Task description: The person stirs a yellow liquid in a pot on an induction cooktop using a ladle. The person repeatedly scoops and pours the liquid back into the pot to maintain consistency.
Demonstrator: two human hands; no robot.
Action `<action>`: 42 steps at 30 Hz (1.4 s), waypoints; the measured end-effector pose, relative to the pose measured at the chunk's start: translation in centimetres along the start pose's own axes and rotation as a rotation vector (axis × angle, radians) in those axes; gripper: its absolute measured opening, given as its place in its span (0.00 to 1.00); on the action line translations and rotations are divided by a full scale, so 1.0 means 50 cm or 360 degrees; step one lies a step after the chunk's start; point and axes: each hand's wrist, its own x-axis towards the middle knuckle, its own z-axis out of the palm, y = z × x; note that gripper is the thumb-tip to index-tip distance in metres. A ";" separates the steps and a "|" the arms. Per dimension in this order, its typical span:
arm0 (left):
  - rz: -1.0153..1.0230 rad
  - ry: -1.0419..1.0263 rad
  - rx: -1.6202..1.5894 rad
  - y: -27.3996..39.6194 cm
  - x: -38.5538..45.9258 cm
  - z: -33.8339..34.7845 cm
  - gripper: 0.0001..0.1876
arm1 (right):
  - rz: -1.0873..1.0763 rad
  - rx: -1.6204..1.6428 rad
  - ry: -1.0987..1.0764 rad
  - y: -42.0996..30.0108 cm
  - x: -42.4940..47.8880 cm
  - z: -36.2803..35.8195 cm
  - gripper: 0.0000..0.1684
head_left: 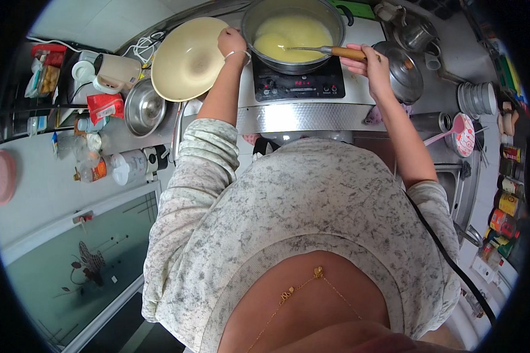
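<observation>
My right hand is closed around the wooden handle of a ladle or spatula, whose metal end dips into yellow liquid in a large metal pot. The liquid hides the tool's head. The pot stands on a black induction cooker with a lit display. On the left, my left hand grips the right rim of a wide cream-coloured bowl or pan, tilted beside the pot. Its fingers are partly hidden.
A pot lid and metal kettle lie to the right. Left of the cream vessel are a steel bowl, a red packet and a beige jug. A pink ladle rests near a steel container. A sink is at right.
</observation>
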 end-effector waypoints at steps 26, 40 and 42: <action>-0.0035 -0.0039 -0.0077 -0.009 0.008 0.009 0.21 | -0.0896 0.0042 0.0199 -0.229 -0.070 -0.030 0.28; 0.0001 -0.0004 -0.0043 -0.001 0.001 0.002 0.21 | -0.1072 -0.0988 -0.0057 -0.104 -0.074 -0.057 0.14; -0.0009 -0.0010 -0.0044 0.001 0.000 -0.001 0.21 | -0.1171 -0.1188 -0.0218 -0.093 -0.077 -0.056 0.15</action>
